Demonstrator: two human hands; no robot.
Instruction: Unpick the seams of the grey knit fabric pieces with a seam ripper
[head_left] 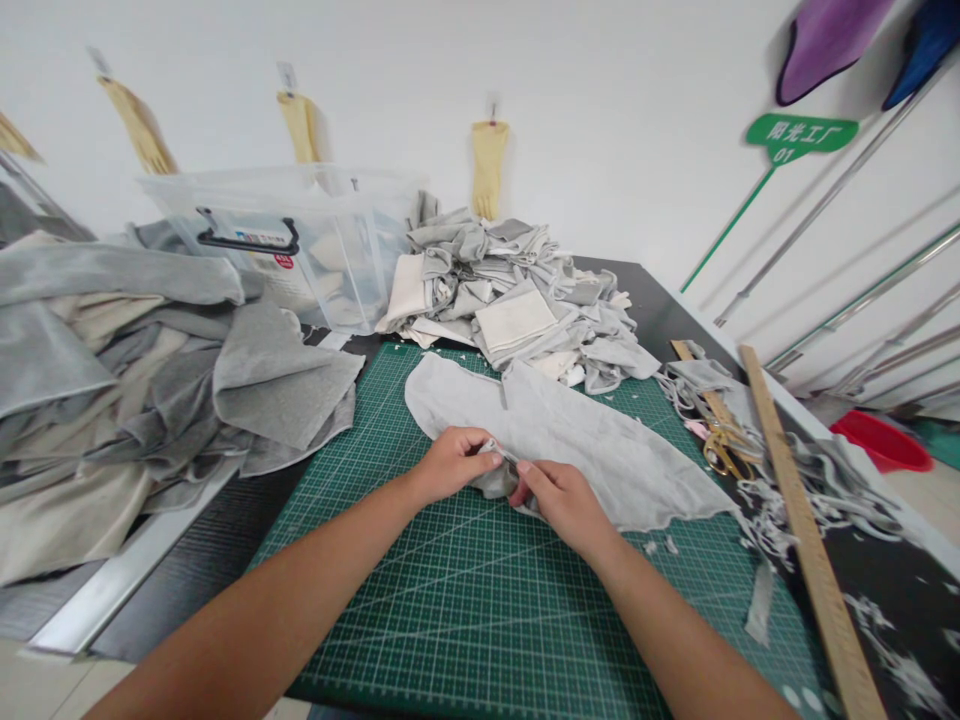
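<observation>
A light grey piece of cloth (585,430) lies spread over the far part of a green cutting mat (450,620). My left hand (456,462) pinches its near edge between thumb and fingers. Just to the right, my right hand (559,495) is closed on the same edge, thumb on top. Between the two hands the cloth is bunched and partly folded, showing a darker underside. My fingertips hide some of the gripped edge. To the right of the cloth lie gold-handled scissors (721,455), partly among scraps.
Grey and beige cloths (150,380) are heaped at left, and another cloth pile (517,290) stands at the back. Behind them is a clear plastic bin (360,250). A wooden ruler (810,540) lies along the right side, near thread scraps (772,515). Yellow gloves (490,170) hang on the wall.
</observation>
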